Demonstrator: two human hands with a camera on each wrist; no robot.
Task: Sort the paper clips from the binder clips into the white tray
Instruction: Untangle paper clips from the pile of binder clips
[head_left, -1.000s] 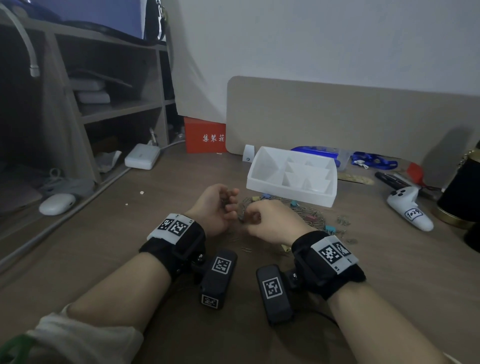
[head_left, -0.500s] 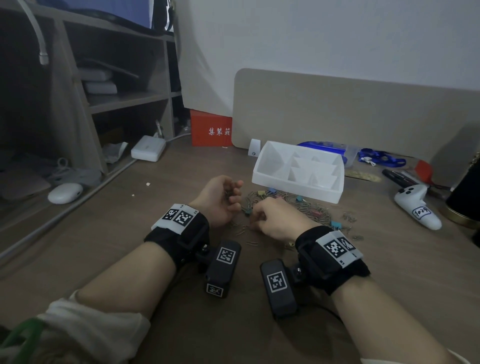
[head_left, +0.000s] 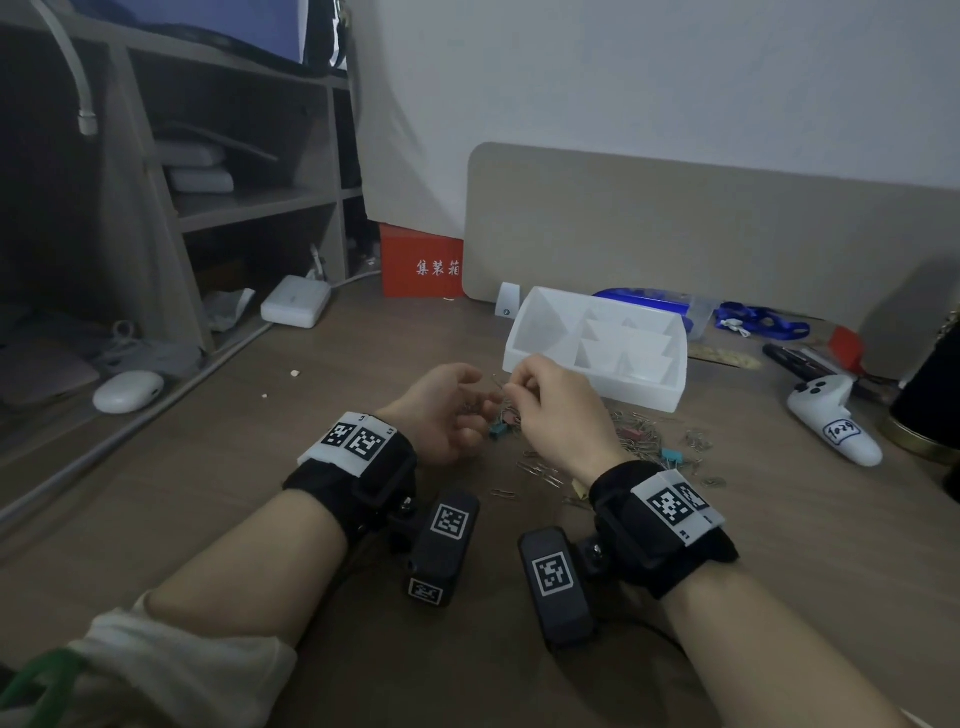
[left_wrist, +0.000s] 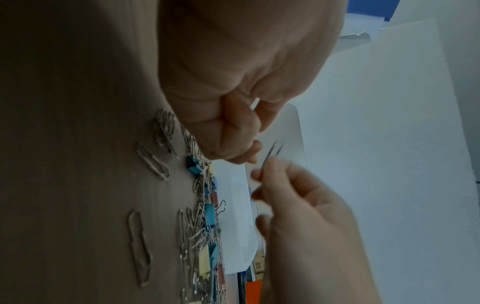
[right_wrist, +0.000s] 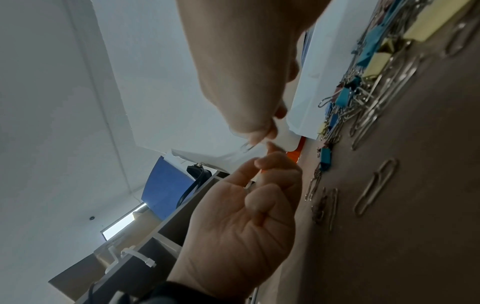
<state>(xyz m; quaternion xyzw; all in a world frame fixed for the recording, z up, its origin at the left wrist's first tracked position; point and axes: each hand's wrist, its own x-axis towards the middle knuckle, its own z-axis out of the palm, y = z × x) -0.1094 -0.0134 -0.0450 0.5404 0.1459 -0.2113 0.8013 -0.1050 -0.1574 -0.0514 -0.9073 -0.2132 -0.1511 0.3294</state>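
— Right hand (head_left: 558, 415)?
— Raised above the surface (head_left: 260, 493), just in front of the white tray (head_left: 597, 374), near its left corner. Fingertips pinching a paper clip (right_wrist: 245, 147), thin and blurred in every view.

— And the left hand (head_left: 441, 410)?
— Close beside the right, palm turned inward, fingers loosely curled, fingertips nearly meeting the pinched clip. Gripping anything? Cannot tell: something small perhaps in the palm, too blurred to name.

— Rest of the clips?
— Still heaped on the surface right in front of the white tray: a tangle of silver paper clips (head_left: 639, 441) mixed with binder clips (left_wrist: 209, 214) in blue, teal, yellow and pink. A teal binder clip (head_left: 500, 429) lying just under the two hands. A few stray paper clips scattered nearer the wrists than the heap.

— Tray itself?
— Upright, divided into compartments, nothing visible inside from the head view.

— Around the tray?
— White controller (head_left: 831, 421) to its right, red box (head_left: 421, 267) behind and left, blue lanyard (head_left: 758, 319) behind and right.
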